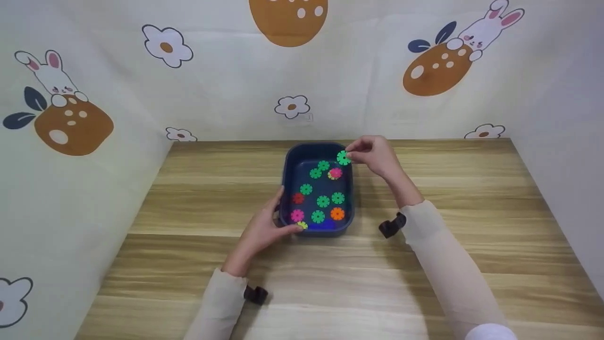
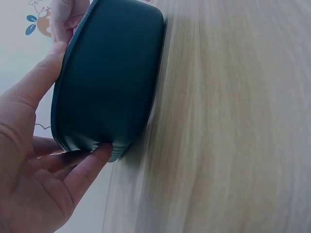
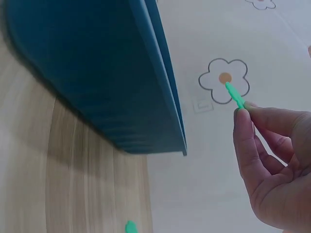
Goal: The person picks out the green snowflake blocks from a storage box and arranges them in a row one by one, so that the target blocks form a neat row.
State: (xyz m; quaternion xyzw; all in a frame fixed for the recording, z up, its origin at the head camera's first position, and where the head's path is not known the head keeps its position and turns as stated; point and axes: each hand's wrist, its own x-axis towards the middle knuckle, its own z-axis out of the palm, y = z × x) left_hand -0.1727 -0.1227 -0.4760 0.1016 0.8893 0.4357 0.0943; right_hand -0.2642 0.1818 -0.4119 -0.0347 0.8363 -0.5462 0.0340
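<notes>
Green plastic catches our eye first: a flat, notched disc (image 1: 343, 157), round as a little cogwheel, which our right hand (image 1: 375, 156) pinches by its edge between thumb and fingertip. Seen edge-on from the right wrist, it is a thin, slightly wavy sliver, clear of the rim; from above, it overlaps the far right corner of the tub (image 1: 317, 233).

That tub is a smooth, dark blue, round-cornered rectangle with tall walls, standing on the table (image 1: 212, 189), whose pale brown surface is streaked with wood grain. Our left hand (image 1: 264, 226) grips its near left corner, the thumb along the rim and the other fingers bent against the outer wall, where the left wrist view shows fine ridges.

Inside the tub we have more toothed discs: six green ones (image 1: 322, 201) scattered about, a red one (image 1: 297, 198), an orange one (image 1: 337, 214), a pink one (image 1: 297, 215) and another pink overlapping a yellow. A yellow disc (image 1: 302, 225) lies by our left thumb tip, beside a blue patch too dim to make out. Behind hangs a creased, cream-coloured backdrop (image 1: 226, 94) printed with rabbits and flowers.
</notes>
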